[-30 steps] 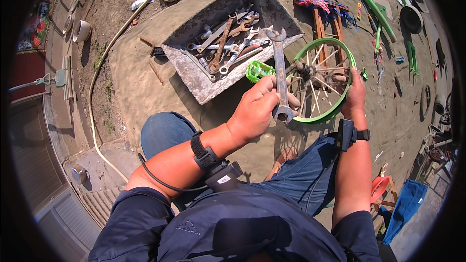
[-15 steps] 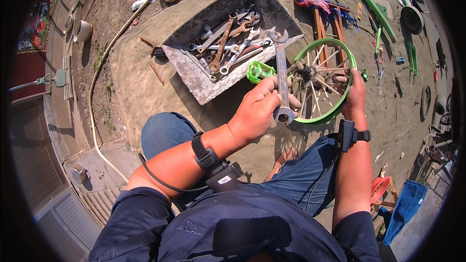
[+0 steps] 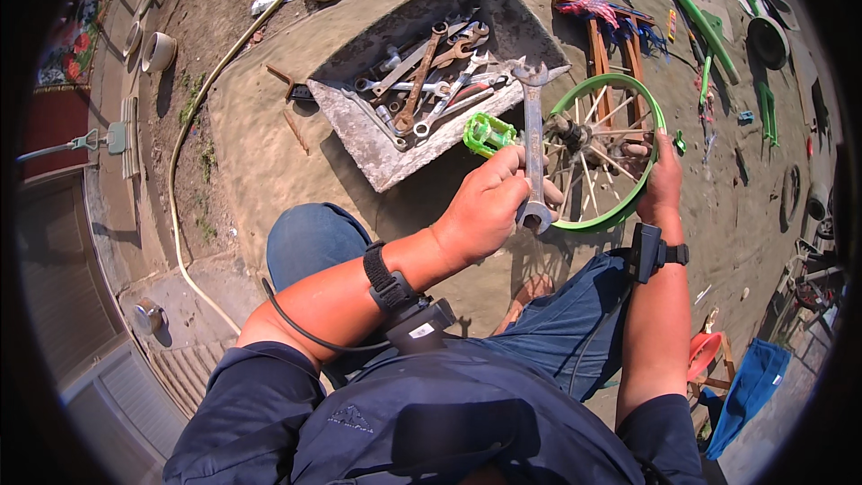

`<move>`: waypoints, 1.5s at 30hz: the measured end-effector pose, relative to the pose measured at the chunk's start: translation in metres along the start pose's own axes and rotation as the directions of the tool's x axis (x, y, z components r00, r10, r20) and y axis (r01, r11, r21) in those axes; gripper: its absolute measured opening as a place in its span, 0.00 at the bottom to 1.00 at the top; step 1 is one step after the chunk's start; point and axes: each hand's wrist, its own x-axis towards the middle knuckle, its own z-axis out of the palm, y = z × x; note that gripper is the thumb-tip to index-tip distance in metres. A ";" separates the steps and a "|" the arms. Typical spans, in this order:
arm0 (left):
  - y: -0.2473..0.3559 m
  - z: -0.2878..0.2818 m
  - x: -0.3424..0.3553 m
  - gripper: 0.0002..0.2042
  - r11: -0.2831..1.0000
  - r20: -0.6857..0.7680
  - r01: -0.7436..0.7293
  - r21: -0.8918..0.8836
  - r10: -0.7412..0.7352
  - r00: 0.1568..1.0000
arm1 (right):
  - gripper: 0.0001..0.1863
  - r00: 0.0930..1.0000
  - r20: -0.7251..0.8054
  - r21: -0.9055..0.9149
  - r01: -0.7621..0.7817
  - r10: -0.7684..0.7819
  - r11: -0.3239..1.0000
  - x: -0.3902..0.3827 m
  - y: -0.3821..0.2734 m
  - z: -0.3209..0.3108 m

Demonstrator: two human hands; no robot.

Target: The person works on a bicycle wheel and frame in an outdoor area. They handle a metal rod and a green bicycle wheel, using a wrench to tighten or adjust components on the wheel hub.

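Note:
My left hand (image 3: 485, 207) is closed around a large open-ended wrench (image 3: 533, 139), which stands nearly upright with one jaw at the top and one below my thumb. Just past its knuckles is a bright green pedal (image 3: 489, 133); whether my fingers touch it, I cannot tell. My right hand (image 3: 663, 178) grips the right side of a small spoked wheel with a green rim (image 3: 603, 221). The wheel is tilted, its dirty hub (image 3: 575, 135) partly behind the wrench. Beyond my left hand sits a worn metal tray (image 3: 359, 130) heaped with several wrenches (image 3: 422, 81).
A brown wooden frame (image 3: 596, 45) with red and blue cords lies behind the wheel. Green tubes (image 3: 700, 29) and a dark round pan-like part (image 3: 768, 42) lie at the right. A pale hose (image 3: 186, 126) runs along the left, near a rusty rod (image 3: 295, 131) on the cloth.
My left hand and the wrench have shifted slightly right, nearer the wheel's hub. The right hand keeps hold of the rim. The whole view has drifted a little.

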 end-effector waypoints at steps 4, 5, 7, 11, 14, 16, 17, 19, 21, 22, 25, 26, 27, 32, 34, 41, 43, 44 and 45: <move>-0.002 -0.001 0.001 0.15 1.000 0.002 -0.010 0.024 0.010 1.000 | 0.19 1.000 -0.004 -0.007 -0.004 0.004 1.000 -0.002 -0.001 0.001; -0.003 -0.001 0.002 0.15 0.999 0.000 -0.014 0.034 0.014 1.000 | 0.19 1.000 -0.003 -0.011 0.001 -0.001 1.000 -0.001 0.000 -0.001; -0.002 -0.001 0.002 0.15 0.999 -0.010 -0.007 0.044 0.008 1.000 | 0.19 1.000 -0.012 -0.012 0.011 -0.011 1.000 0.001 0.001 -0.002; -0.001 -0.006 0.005 0.14 0.987 -0.042 -0.036 0.155 0.043 0.998 | 0.20 1.000 -0.010 -0.024 0.008 -0.008 1.000 0.000 0.001 0.000; 0.012 -0.026 0.020 0.14 0.976 -0.067 -0.013 0.218 0.029 0.997 | 0.20 1.000 -0.027 -0.027 0.008 -0.009 1.000 0.004 0.003 -0.003; 0.036 -0.045 0.038 0.12 0.930 -0.132 -0.045 0.364 0.099 0.986 | 0.20 1.000 -0.014 -0.012 0.009 -0.010 1.000 0.004 0.002 -0.004; 0.056 -0.058 0.045 0.12 0.888 -0.094 -0.045 0.458 0.099 0.991 | 0.20 1.000 -0.003 -0.002 0.009 -0.009 1.000 0.004 0.001 -0.005; 0.086 -0.091 0.053 0.13 0.724 -0.161 -0.002 0.690 0.156 0.975 | 0.20 1.000 0.008 -0.003 -0.005 0.005 1.000 0.005 0.002 -0.004; 0.101 -0.132 0.063 0.14 0.467 -0.105 0.018 0.884 0.160 0.981 | 0.18 1.000 -0.016 -0.002 -0.006 0.006 1.000 -0.004 -0.004 0.002; 0.100 -0.154 0.066 0.15 0.341 -0.102 0.039 0.939 0.168 0.981 | 0.17 1.000 -0.027 0.001 -0.008 0.008 1.000 -0.006 -0.004 0.004; 0.091 -0.193 0.062 0.16 0.168 -0.149 0.165 0.972 -0.105 0.983 | 0.17 1.000 -0.031 -0.027 0.003 -0.003 1.000 -0.001 0.004 -0.001; 0.085 -0.202 0.060 0.16 0.094 -0.167 0.189 0.978 -0.202 0.965 | 0.17 1.000 -0.027 -0.029 0.001 -0.001 1.000 0.000 0.005 -0.001; 0.072 -0.216 0.063 0.16 0.103 -0.159 0.191 0.976 -0.262 0.952 | 0.17 0.999 -0.053 -0.055 0.002 -0.005 0.998 -0.003 0.003 0.001; 0.014 -0.246 0.069 0.17 0.076 -0.145 0.173 0.982 -0.284 0.948 | 0.17 0.997 -0.081 -0.051 0.009 -0.013 0.999 -0.003 0.007 -0.002; -0.004 -0.248 0.073 0.17 0.109 -0.060 0.087 0.990 -0.232 0.971 | 0.17 0.995 -0.104 -0.048 0.007 -0.012 0.999 -0.006 0.006 -0.001; -0.050 -0.265 0.088 0.17 0.059 0.006 0.013 0.998 -0.306 0.952 | 0.18 0.994 -0.109 -0.074 0.012 -0.020 0.997 -0.010 0.006 0.003; -0.049 -0.263 0.092 0.17 0.038 -0.090 0.105 0.994 -0.273 0.958 | 0.18 0.993 -0.119 -0.089 0.011 -0.022 0.996 -0.011 0.005 0.005; -0.048 -0.262 0.095 0.16 0.033 -0.166 0.176 0.984 -0.192 0.967 | 0.18 0.992 -0.121 -0.091 0.009 -0.020 0.996 -0.011 0.005 0.005; -0.044 -0.259 0.097 0.16 0.031 -0.241 0.246 0.969 -0.110 0.964 | 0.18 0.992 -0.125 -0.089 0.006 -0.018 0.996 -0.011 0.006 0.004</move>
